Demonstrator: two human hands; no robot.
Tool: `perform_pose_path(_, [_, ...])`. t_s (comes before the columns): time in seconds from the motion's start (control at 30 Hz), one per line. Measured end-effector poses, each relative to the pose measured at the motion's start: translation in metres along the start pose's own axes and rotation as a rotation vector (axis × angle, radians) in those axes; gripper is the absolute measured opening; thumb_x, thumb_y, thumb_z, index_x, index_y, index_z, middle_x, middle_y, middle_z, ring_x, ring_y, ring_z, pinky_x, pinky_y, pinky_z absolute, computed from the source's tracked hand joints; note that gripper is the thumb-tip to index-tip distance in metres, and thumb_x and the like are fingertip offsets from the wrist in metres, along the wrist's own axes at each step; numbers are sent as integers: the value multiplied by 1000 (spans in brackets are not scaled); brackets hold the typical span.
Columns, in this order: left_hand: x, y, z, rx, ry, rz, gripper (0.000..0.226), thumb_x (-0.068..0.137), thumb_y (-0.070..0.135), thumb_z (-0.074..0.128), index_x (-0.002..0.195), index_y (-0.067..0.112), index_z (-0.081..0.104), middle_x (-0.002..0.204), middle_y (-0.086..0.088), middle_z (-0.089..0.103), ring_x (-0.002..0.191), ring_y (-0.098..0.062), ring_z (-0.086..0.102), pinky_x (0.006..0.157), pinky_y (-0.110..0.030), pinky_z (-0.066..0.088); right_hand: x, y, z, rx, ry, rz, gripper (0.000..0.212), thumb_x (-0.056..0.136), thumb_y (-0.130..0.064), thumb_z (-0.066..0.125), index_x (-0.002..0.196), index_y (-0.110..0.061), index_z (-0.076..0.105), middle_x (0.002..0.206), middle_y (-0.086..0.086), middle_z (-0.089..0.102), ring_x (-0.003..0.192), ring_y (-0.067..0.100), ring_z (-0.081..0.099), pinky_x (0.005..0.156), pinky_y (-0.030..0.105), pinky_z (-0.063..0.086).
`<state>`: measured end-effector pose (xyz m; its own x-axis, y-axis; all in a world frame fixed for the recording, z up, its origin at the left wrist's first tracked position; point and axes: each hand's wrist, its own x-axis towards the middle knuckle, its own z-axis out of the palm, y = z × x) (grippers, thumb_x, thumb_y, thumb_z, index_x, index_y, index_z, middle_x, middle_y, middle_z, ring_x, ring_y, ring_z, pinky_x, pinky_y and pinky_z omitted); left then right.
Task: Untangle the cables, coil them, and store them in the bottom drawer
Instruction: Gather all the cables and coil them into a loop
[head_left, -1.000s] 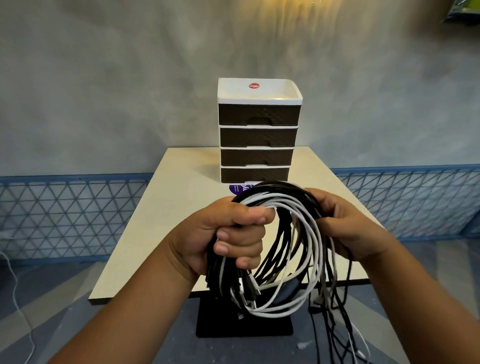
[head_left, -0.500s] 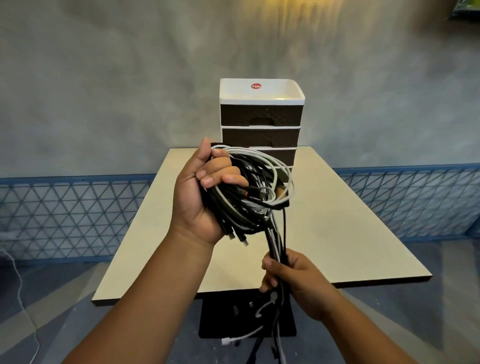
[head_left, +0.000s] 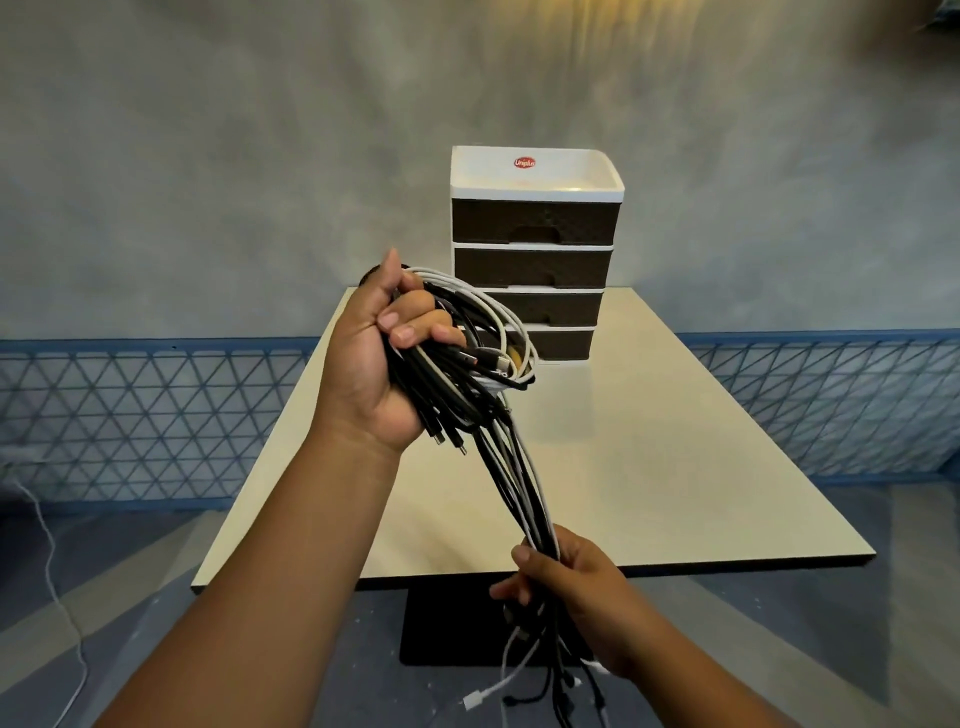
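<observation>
While the left hand (head_left: 382, 364) curls its fingers round the coiled cables (head_left: 470, 358) at frame centre, the right hand (head_left: 563, 582) (lower right) grips their trailing strands; all four fronts of the drawer unit (head_left: 535, 260) sit flush.

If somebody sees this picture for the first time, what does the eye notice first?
First, the bundle of black and white cables, gripped by the left hand above the table and pulled taut down to the right hand. Behind stands the four-drawer organizer, all drawers closed.

Dim indoor light | warm glow streaks wall (head_left: 597, 31) from above | glare on table (head_left: 649, 441) | edges bent, corners blurred
</observation>
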<state>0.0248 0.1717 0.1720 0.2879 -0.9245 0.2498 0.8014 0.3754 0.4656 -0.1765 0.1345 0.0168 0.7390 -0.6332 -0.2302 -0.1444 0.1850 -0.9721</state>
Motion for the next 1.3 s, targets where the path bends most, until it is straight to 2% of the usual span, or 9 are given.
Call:
perform_pose_path(0.13, [-2,-6,-5,224,109,97,29,99,30,50,73,18,47,45,10,35,39,-4,35,52,-19,43,-5,-5,5,-271,44,-66,15,96,-28,59,83,-34,53,64,-3,54,56,17,59,59,33,44])
perform_pose_path(0.23, [-4,-17,-9,490,222,193,37,98,29,54,63,18,46,47,7,34,42,-6,34,56,-23,44,-9,-18,12,-662,90,-121,16,96,-33,56,83,-34,47,70,-8,53,58,4,50,57,21,42])
perform_pose_path(0.4, [-8,-36,-14,1004,337,270,32,97,34,58,77,9,51,49,4,44,47,-10,44,58,-24,48,-18,-45,27,-1156,-7,-165,13,98,-26,47,92,-21,36,78,0,52,72,25,51,61,38,40])
perform_pose_path(0.53, [-9,-43,-15,1271,322,130,25,94,36,60,85,13,55,55,1,52,49,-9,51,56,-22,51,-28,-72,27,-1405,-64,-213,12,95,-19,45,93,-19,33,78,2,45,74,30,47,61,37,37])
perform_pose_path(0.67, [-10,-40,-20,1416,221,-179,29,94,35,61,78,12,54,52,2,51,49,-14,50,59,-28,49,-34,-108,23,-1437,-142,-266,7,92,-19,50,99,-18,50,87,4,56,80,26,54,67,38,46])
perform_pose_path(0.83, [-20,-43,-23,1385,50,-460,35,94,37,61,72,12,52,47,6,47,45,-11,44,53,-22,44,-30,-130,14,-1382,-198,-364,20,86,-23,63,107,-24,62,96,-2,66,82,15,60,74,37,53])
perform_pose_path(0.93, [-25,-43,-21,1266,20,-607,41,89,50,61,74,12,56,51,1,47,52,-16,45,60,-27,42,-29,-137,9,-1302,-239,-440,27,84,-25,70,110,-28,62,102,-10,65,86,7,59,76,27,53])
perform_pose_path(1.1, [-34,-46,-27,899,-52,-922,92,48,80,74,99,4,65,92,-23,55,88,-35,54,82,-36,48,-29,-148,2,-1267,-264,-503,28,80,-33,77,102,-29,61,94,-14,62,83,6,60,73,27,55])
perform_pose_path(1.3, [-43,-50,-47,614,-243,-852,99,39,85,70,108,14,71,98,-11,66,85,-21,65,77,-31,55,-28,-157,-7,-1199,-248,-510,34,70,-47,82,93,-32,62,88,-17,56,82,6,57,69,27,54])
